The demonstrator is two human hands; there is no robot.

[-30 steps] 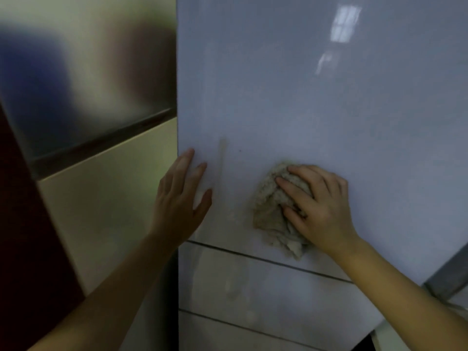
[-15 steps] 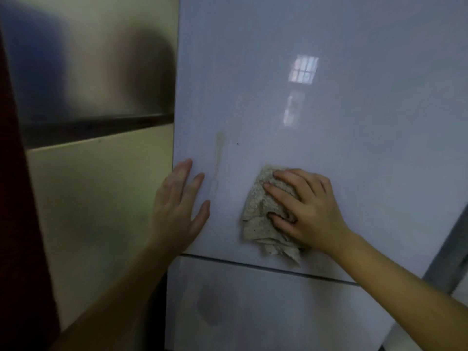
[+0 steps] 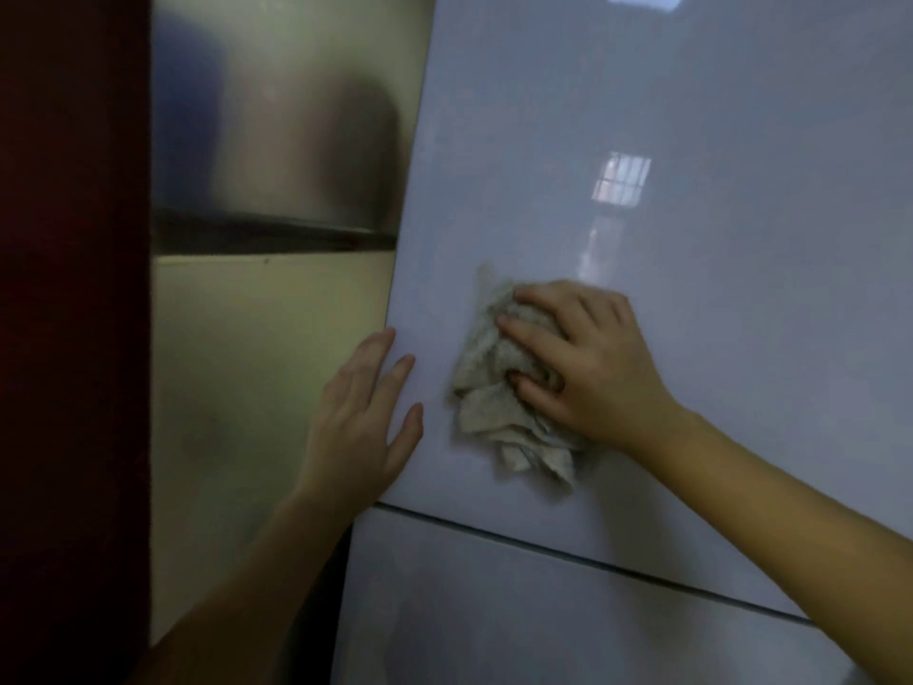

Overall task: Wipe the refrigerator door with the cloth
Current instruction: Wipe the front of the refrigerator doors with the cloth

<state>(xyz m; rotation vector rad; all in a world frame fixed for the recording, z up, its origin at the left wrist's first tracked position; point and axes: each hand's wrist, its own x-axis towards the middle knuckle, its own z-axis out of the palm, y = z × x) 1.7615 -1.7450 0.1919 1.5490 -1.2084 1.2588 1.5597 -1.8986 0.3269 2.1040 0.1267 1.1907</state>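
Observation:
The glossy pale grey refrigerator door (image 3: 691, 140) fills the right of the view. A crumpled beige cloth (image 3: 494, 407) is pressed flat against it near its lower left corner. My right hand (image 3: 588, 358) lies on the cloth with its fingers spread over it and dug into its folds. My left hand (image 3: 360, 417) rests open and flat against the door's left edge, fingers apart, just left of the cloth and not touching it. A faint vertical smear shows just above the cloth's top edge.
Below the door a dark gap separates it from a lower door panel (image 3: 543, 610). To the left stand a metallic panel (image 3: 276, 116) and a beige panel (image 3: 257, 378), then a dark red surface (image 3: 69, 338) at the far left.
My right hand has slid the cloth left and slightly up the door, onto the lower end of the smear. My left hand stays at the door's edge. The view has shifted right.

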